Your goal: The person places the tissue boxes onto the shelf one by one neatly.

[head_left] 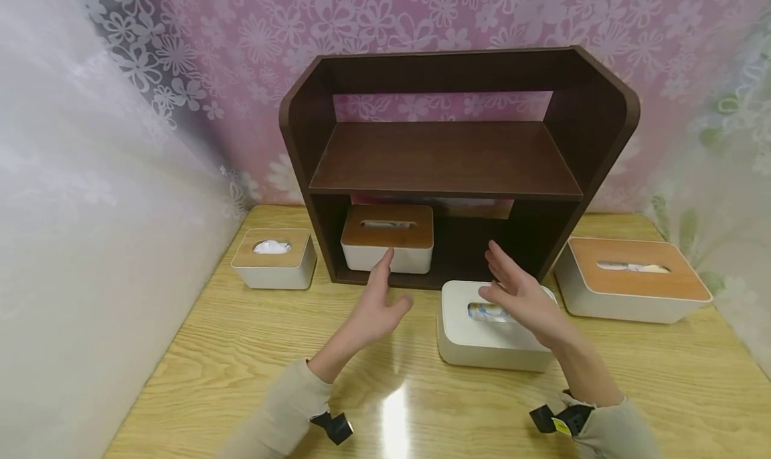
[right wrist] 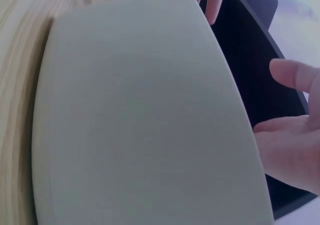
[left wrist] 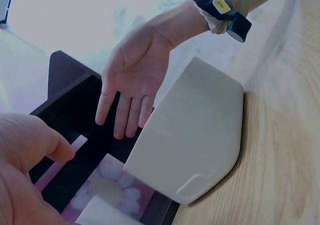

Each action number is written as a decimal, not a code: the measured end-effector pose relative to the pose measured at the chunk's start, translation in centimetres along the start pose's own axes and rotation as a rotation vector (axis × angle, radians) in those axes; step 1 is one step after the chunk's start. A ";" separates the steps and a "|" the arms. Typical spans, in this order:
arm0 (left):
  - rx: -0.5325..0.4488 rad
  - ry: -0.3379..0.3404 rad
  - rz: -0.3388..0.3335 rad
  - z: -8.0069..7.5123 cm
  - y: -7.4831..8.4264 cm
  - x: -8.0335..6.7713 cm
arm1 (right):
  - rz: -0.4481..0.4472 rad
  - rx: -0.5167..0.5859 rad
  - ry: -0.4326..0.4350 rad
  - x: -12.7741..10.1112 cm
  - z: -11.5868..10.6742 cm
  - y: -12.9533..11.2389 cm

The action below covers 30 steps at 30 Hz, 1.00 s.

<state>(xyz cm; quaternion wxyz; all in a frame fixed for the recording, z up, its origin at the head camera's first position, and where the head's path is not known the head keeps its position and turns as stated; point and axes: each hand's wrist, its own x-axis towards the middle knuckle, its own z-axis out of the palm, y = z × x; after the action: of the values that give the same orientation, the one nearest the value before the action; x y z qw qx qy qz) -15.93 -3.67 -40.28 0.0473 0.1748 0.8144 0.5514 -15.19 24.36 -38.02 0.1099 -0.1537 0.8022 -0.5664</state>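
A tissue box (head_left: 414,261) with a brown wooden lid sits in the left part of the shelf's lower compartment. My left hand (head_left: 375,312) is stretched out in front of it, fingers straight, index fingertip overlapping its front wall in the head view. An all-white tissue box (head_left: 458,338) with a blue-and-white pack in its slot lies on the table before the shelf. Over its right side hovers my right hand (head_left: 530,305), fingers extended and thumb apart. Both palms are empty; the left wrist view shows the right palm above the white box's side.
The dark brown two-tier shelf (head_left: 446,158) stands against a pink flowered wall. A small wooden-lidded tissue box (head_left: 283,278) is left of it, a larger one (head_left: 632,302) right of it. All rest on a light wood table (head_left: 199,385) between pale walls.
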 end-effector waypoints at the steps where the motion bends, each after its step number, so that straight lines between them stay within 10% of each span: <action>1: -0.001 -0.008 -0.001 0.2 0.1 0.0 | -0.008 -0.009 -0.003 -0.3 -0.2 0.2; 24: -0.019 -0.230 -0.025 3.7 -0.3 -0.6 | -0.052 -0.516 -0.118 -5.7 -8.1 2.1; 30: 0.019 -0.297 -0.041 4.4 -0.6 -0.6 | -0.032 -0.446 -0.130 -6.8 -10.5 4.2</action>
<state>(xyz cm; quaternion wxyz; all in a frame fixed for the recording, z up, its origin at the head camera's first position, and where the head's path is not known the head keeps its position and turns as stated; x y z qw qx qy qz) -14.30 -0.18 -42.62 0.1769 0.2380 0.8072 0.5104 -13.12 37.42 -38.47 0.1159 -0.2231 0.8962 -0.3655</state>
